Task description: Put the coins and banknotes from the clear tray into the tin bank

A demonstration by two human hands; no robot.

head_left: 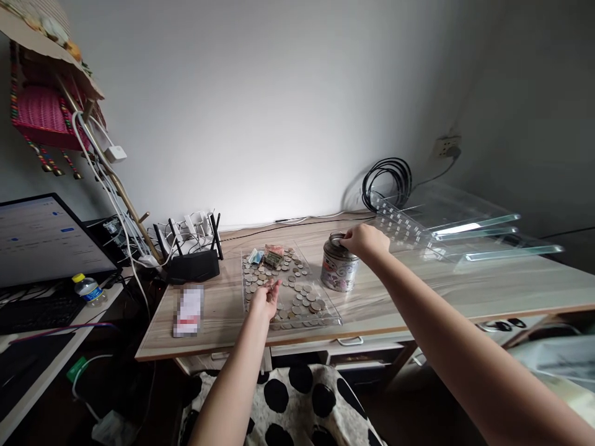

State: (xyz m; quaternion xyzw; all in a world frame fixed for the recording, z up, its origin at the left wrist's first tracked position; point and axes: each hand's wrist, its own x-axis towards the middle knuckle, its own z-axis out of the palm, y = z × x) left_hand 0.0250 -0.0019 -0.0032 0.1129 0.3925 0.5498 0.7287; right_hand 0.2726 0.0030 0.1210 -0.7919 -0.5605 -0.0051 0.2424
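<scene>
A person reaches over a wood-grain worktop point(376, 313) with both arms. The right hand point(367, 240) is at the mouth of a patterned tin point(340, 272), its fingers bent down over the rim on the near right side; their tips are hidden, so whether they grip the rim or something inside cannot be told. The tin stands upright to the right of a clear tray point(331, 314), near it but apart. The left hand point(266, 298) is above the left part of the tray, palm turned partly up and fingers loosely curled; whether they hold a coin cannot be made out. Many coins point(307, 300) lie spread over the tray, some overlapping toward the near right corner. A few crumpled banknotes point(273, 257) lie among the coins at the far side, reddish, greenish and blue. Left of the tray, a blurred-out slip point(188, 311) lies flat near the worktop's left edge, and behind it sits a black router point(193, 267) with upright antennas. To the right of the tin, clear panels point(488, 229) rest on the worktop, a coil of black cable point(406, 176) leaning against the wall beside them. At the far left, a bottle point(89, 290) with a yellow cap stands by a laptop point(46, 235). Below the worktop's front edge is a white cloth point(288, 427) with black spots.
</scene>
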